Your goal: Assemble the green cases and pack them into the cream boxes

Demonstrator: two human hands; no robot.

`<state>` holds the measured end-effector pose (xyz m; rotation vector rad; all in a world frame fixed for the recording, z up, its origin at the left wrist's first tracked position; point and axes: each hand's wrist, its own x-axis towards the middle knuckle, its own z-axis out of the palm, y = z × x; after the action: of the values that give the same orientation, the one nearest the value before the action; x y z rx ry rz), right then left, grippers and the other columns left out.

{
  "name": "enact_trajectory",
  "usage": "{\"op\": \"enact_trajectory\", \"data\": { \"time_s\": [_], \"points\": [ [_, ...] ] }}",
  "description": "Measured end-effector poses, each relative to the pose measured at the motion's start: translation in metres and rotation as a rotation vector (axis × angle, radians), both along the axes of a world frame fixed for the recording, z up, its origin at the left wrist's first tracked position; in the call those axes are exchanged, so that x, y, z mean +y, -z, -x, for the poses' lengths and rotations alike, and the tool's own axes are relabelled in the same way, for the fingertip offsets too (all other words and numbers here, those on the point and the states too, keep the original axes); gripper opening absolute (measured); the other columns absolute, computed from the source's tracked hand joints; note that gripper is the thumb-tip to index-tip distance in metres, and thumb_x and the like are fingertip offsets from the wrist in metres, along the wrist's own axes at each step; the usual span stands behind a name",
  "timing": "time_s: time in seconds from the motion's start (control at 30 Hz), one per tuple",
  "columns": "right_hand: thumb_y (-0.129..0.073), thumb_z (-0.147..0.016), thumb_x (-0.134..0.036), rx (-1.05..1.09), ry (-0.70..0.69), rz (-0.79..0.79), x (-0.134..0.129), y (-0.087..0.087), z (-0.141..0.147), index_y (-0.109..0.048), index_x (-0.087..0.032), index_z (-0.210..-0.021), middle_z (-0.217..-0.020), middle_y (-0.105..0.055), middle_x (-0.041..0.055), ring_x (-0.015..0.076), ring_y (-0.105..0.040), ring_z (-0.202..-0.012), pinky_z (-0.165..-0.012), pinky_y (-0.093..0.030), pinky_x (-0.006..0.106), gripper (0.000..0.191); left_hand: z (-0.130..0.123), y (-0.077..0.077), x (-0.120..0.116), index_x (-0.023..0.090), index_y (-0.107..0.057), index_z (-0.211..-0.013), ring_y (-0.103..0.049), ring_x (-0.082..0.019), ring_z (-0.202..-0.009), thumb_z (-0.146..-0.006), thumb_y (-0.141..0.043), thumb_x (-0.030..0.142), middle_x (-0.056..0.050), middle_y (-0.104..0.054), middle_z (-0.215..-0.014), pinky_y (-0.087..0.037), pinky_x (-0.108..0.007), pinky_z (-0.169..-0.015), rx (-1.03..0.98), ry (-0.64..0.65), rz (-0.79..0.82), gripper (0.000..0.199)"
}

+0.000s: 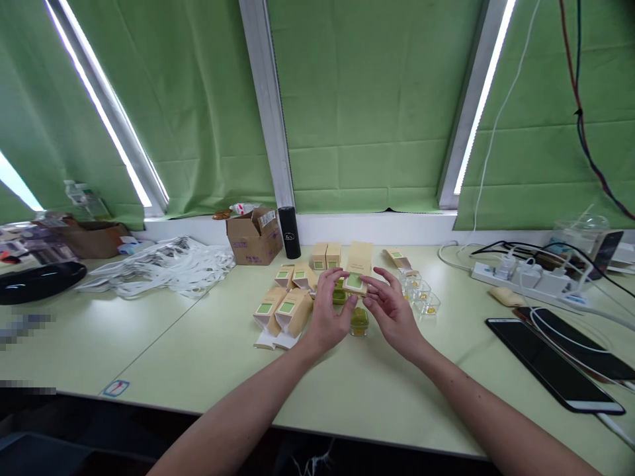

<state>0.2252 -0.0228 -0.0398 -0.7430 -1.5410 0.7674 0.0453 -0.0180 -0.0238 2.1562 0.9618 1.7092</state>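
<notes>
Between both hands is a small beige box (356, 283) with a green label, raised above the table. My left hand (331, 307) grips its left side, fingertips on its upper edge. On the other side, my right hand (394, 317) has its fingers and thumb at the box's right edge. Just below stands a clear cup with green content (359, 321); another green piece (339, 294) is partly hidden by my left hand. Open beige boxes (294, 311) with green labels stand to the left. Several clear cups (427, 304) with yellow bits sit to the right.
Behind stand two beige boxes (333, 256), a black cylinder (289, 233) and a cardboard carton (254, 237). White straps (166, 266) lie at left. A power strip (528, 277) with cables and a phone (553, 363) are at right. The table's front edge runs below my arms.
</notes>
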Motion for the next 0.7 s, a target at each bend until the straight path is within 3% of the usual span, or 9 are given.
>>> {"op": "enact_trajectory", "data": {
  "time_s": [0.1, 0.17, 0.33, 0.43, 0.57, 0.7],
  "points": [
    [-0.064, -0.102, -0.051, -0.069, 0.029, -0.040, 0.000, 0.002, -0.001, -0.067, -0.038, -0.140, -0.163, -0.040, 0.0082, 0.0323, -0.043, -0.152, -0.115, -0.054, 0.049, 0.040, 0.001, 0.002, 0.000, 0.023, -0.058, -0.140, -0.049, -0.031, -0.141, -0.103, -0.059, 0.035, -0.016, -0.051, -0.143, -0.045, -0.053, -0.117, 0.075, -0.091, -0.068, 0.039],
    [-0.063, -0.103, -0.049, -0.124, 0.038, -0.076, -0.002, 0.002, -0.002, -0.064, -0.039, -0.144, -0.163, -0.043, 0.0074, 0.0325, -0.029, -0.161, -0.121, -0.047, 0.052, 0.043, 0.001, 0.004, 0.001, 0.024, -0.057, -0.145, -0.049, -0.032, -0.141, -0.104, -0.059, 0.036, -0.016, -0.051, -0.143, -0.046, -0.053, -0.116, 0.098, -0.128, -0.113, 0.043],
    [-0.059, -0.105, -0.044, -0.273, 0.019, -0.205, -0.011, -0.002, -0.004, -0.049, -0.041, -0.157, -0.178, -0.023, 0.0036, 0.0340, -0.031, -0.161, -0.129, -0.034, 0.058, 0.053, 0.002, 0.004, 0.004, 0.024, -0.055, -0.149, -0.051, -0.031, -0.140, -0.106, -0.055, 0.039, -0.016, -0.053, -0.142, -0.049, -0.051, -0.115, 0.041, -0.121, -0.083, 0.046],
    [-0.054, -0.107, -0.037, -0.320, -0.039, -0.319, -0.016, -0.008, -0.004, -0.037, -0.041, -0.163, -0.178, -0.024, 0.0027, 0.0311, -0.024, -0.164, -0.131, -0.027, 0.059, 0.058, 0.004, 0.000, 0.005, 0.020, -0.060, -0.139, -0.056, -0.030, -0.134, -0.105, -0.056, 0.043, -0.016, -0.059, -0.138, -0.051, -0.047, -0.112, -0.018, -0.101, 0.017, 0.041],
    [-0.050, -0.108, -0.028, -0.372, -0.098, -0.377, -0.017, -0.010, -0.003, -0.038, -0.036, -0.162, -0.173, -0.035, 0.0052, 0.0279, -0.033, -0.161, -0.131, -0.029, 0.058, 0.057, 0.003, -0.003, 0.007, 0.021, -0.052, -0.138, -0.065, -0.026, -0.115, -0.099, -0.065, 0.047, -0.013, -0.066, -0.126, -0.054, -0.041, -0.100, -0.164, -0.076, 0.135, 0.049],
    [-0.053, -0.103, -0.021, -0.362, -0.043, -0.446, -0.013, -0.006, -0.002, -0.057, -0.032, -0.143, -0.151, -0.064, 0.0067, 0.0278, -0.053, -0.147, -0.127, -0.036, 0.058, 0.041, 0.005, -0.004, 0.010, 0.022, -0.049, -0.136, -0.066, -0.026, -0.115, -0.093, -0.073, 0.045, -0.013, -0.067, -0.128, -0.053, -0.038, -0.097, -0.303, -0.026, 0.259, 0.055]
  ]
}}
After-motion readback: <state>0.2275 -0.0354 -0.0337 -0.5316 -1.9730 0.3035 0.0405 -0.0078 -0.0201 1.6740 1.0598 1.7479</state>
